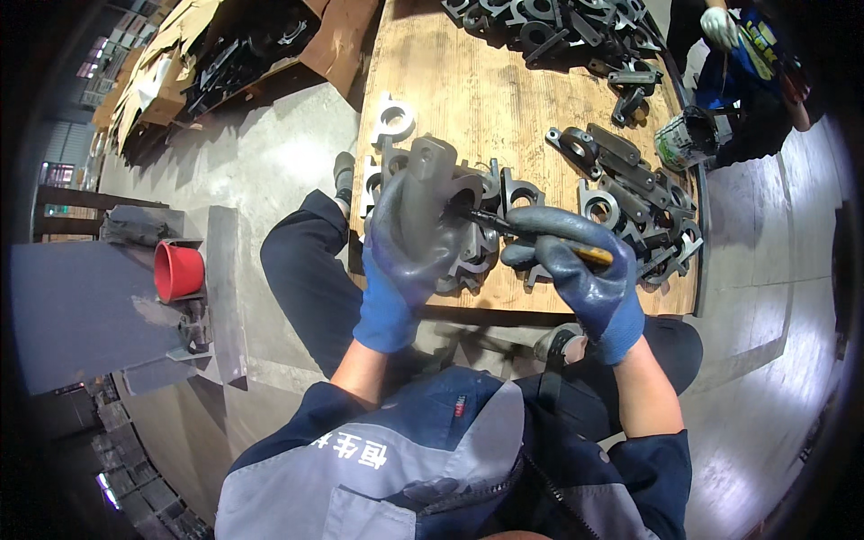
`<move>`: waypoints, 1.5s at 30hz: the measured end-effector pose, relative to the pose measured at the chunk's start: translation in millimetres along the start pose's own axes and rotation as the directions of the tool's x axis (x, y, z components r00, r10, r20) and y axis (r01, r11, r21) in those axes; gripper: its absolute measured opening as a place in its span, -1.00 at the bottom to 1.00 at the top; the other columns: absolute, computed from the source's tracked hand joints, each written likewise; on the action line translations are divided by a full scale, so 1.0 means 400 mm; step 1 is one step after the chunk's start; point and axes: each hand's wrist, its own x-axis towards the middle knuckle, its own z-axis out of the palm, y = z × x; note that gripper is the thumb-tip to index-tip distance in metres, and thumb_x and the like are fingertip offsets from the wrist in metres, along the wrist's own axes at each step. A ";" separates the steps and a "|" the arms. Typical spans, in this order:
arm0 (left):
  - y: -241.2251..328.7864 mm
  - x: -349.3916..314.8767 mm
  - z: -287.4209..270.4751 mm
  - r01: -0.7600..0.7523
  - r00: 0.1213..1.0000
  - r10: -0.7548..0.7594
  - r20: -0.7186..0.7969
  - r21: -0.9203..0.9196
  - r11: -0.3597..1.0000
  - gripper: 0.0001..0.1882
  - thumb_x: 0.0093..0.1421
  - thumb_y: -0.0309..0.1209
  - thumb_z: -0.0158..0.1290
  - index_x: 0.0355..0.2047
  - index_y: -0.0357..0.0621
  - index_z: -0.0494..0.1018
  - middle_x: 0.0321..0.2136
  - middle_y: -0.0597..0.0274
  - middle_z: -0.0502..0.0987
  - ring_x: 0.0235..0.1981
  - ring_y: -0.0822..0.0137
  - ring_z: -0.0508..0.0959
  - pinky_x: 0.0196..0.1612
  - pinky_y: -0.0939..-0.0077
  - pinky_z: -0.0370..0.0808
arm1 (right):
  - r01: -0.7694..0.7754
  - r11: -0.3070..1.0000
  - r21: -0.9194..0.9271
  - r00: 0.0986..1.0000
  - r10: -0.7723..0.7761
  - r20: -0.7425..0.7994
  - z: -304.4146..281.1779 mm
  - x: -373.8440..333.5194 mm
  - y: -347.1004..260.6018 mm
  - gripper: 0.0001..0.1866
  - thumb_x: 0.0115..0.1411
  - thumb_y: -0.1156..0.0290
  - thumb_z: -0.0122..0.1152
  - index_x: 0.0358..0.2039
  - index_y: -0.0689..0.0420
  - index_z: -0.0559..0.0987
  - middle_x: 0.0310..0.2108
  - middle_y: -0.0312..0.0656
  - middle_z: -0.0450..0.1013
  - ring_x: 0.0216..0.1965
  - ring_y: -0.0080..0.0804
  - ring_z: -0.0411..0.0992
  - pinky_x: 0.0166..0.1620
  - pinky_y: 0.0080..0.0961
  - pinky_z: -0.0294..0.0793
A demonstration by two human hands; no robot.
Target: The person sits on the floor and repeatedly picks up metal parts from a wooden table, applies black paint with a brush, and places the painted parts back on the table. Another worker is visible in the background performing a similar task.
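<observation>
Two gloved hands are working over a wooden board (450, 81) lying on a grey concrete floor (270, 171). Left hand (405, 247), in a blue and grey coated glove, is wrapping its fingers around a dull grey cast metal part (432, 193) with a flat tab on top, holding it upright just above the near edge of the board. Right hand (576, 265), gloved alike, is pinching a thin brush (540, 236) with a yellowish handle, its dark tip touching the part's right side. Many similar grey metal brackets (630, 198) with round holes are lying scattered to the right and far across the board. Far right, another person's white-gloved hand (720, 27) is showing above a small paint can (686, 138). Left, a red bucket (177, 268) is sitting on a grey bench.
</observation>
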 end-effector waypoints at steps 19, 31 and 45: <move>-0.139 0.135 0.050 0.648 0.756 -0.644 0.116 -0.269 0.712 -0.49 0.13 -0.34 0.19 0.03 -0.37 0.35 -0.26 0.15 0.55 -0.36 0.42 0.56 -0.34 0.61 0.53 | 0.089 0.996 -0.003 0.915 -0.083 -0.394 -0.162 0.036 -0.068 -0.69 0.30 0.31 0.07 -0.06 0.26 0.54 -0.36 -0.08 0.58 -0.45 -0.47 0.54 -0.38 -0.62 0.54; -0.329 0.288 0.278 0.227 0.613 -0.452 0.648 0.403 0.886 -0.50 0.12 -0.06 0.15 -0.20 -0.31 0.52 -0.41 0.09 0.58 -0.44 0.33 0.54 -0.37 0.44 0.46 | 0.196 0.980 0.035 0.692 -0.113 -0.713 -0.276 0.070 -0.064 -0.61 0.31 0.33 0.00 0.03 0.34 0.45 -0.20 -0.03 0.53 -0.28 -0.41 0.54 -0.15 -0.53 0.54; -0.489 0.671 0.534 0.004 0.811 -0.285 0.511 0.482 0.876 -0.55 0.12 -0.16 0.12 -0.07 -0.19 0.48 -0.23 -0.17 0.57 -0.19 -0.05 0.57 -0.10 0.25 0.49 | -0.051 0.961 -0.273 0.667 -0.170 -0.725 -0.836 0.125 0.027 -0.67 0.27 0.37 0.12 -0.01 0.28 0.52 -0.20 -0.11 0.55 -0.25 -0.40 0.54 -0.09 -0.45 0.53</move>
